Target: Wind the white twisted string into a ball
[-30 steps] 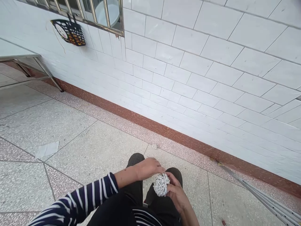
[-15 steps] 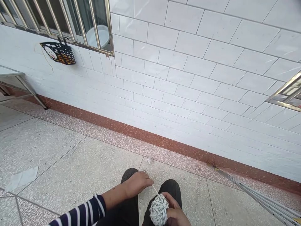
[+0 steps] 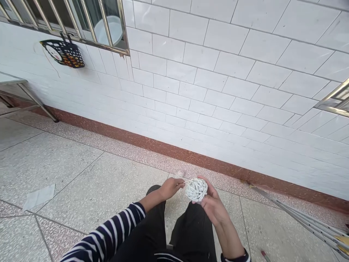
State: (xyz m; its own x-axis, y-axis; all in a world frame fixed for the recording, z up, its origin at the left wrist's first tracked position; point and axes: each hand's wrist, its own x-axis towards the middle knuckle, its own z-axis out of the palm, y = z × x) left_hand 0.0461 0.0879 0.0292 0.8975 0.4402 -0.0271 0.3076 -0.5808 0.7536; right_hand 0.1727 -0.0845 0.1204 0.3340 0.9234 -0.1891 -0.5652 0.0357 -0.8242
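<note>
- The ball wound from white and grey strand (image 3: 196,189) is held up above the knees in dark trousers (image 3: 191,225), on the near side of the white tiled wall (image 3: 163,120). It has risen and gone farther out from the body since half a second ago, when it sat low over the right knee.
- The right hand (image 3: 215,205) holds the ball from its right side, thumb on the near side and fingers curled around the far side; its grip now shows more fully.
- The left hand (image 3: 169,188) has come up just left of the ball, its fingers pinched narrow, apparently on a thin pale strand (image 3: 187,181). The strand now runs nearly level to the ball rather than slanting down; I judge that both hands are working it together.
- Hard to make out: the strand's exact end between the left fingers, and the ball's underside and right side, covered by the right hand.
- A small whitish round thing (image 3: 180,174) on the speckled floor beyond the left hand is blurred; whether the strand reaches it cannot be told.
- Cut off: the metal-framed bench (image 3: 11,77) at far left, the long grey metal poles (image 3: 297,218) at right.
</note>
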